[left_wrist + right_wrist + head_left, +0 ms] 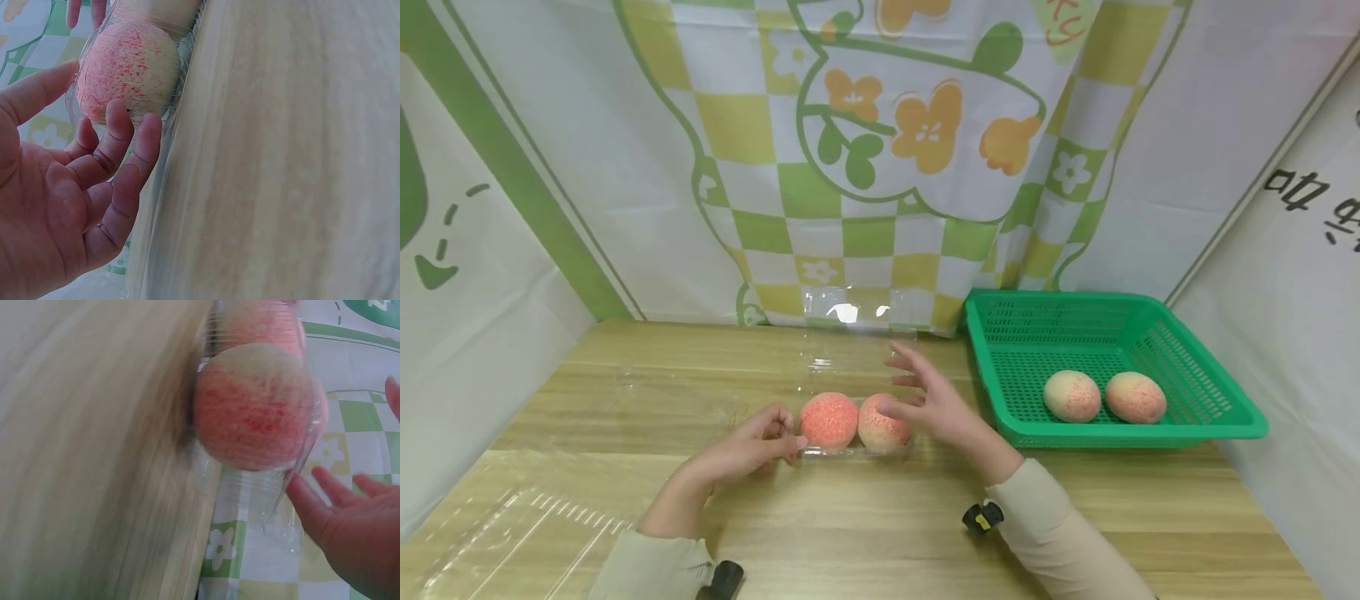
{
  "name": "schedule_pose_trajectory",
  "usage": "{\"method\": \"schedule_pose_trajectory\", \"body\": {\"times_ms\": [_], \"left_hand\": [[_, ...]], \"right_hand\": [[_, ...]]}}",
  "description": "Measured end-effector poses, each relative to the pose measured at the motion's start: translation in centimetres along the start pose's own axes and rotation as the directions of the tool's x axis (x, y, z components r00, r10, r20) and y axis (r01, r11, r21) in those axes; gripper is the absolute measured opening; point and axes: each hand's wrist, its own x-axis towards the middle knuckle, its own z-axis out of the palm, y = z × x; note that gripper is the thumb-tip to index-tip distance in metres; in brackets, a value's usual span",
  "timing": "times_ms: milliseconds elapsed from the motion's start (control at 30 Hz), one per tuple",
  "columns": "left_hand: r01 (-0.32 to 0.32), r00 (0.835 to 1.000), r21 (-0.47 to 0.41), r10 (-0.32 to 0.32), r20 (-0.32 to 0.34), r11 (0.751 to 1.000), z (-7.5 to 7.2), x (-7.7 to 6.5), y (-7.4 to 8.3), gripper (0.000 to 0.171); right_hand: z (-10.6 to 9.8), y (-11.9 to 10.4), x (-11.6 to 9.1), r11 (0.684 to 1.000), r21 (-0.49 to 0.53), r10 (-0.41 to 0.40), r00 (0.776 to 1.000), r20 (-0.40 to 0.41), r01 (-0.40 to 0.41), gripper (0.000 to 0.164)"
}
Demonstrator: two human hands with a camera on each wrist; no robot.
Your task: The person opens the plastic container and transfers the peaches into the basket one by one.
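Note:
Pink-speckled peaches sit in a clear plastic clamshell box [820, 451], its lid [859, 342] standing raised at the back. In the head view a deep pink peach [827, 420] lies at the left and a paler peach [880, 425] at the right. My left hand [758, 443] holds the box's left end, thumb on one side and bent fingers on the other, as the left wrist view shows. My right hand [936, 404] hovers at the right end with fingers spread, its thumb overlapping the paler peach. In the right wrist view, that hand's fingertips [299, 486] are right by the box edge.
A green basket [1011, 432] stands at the right, with a pale peach [1072, 397] and another speckled peach [1136, 397] inside. Clear plastic packaging [662, 408] lies on the left of the wooden table [880, 533], and more ridged clear plastic [520, 542] at the front left.

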Motion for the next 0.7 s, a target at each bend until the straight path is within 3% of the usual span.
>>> {"method": "schedule_pose_trajectory", "body": {"times_ms": [433,700], "left_hand": [[0.003,1.0,-0.003,-0.003,0.001,1.0,0.0,-0.06,-0.07,0.027],[0.009,1.0,-0.005,-0.009,0.0,1.0,0.03,-0.09,-0.01,0.027]], "right_hand": [[-0.35,-0.16,-0.13,0.964,-0.251,-0.039,0.977,0.209,0.092,0.082],[-0.56,-0.24,0.24,0.897,-0.417,-0.027,0.959,0.283,0.148,0.082]]}}
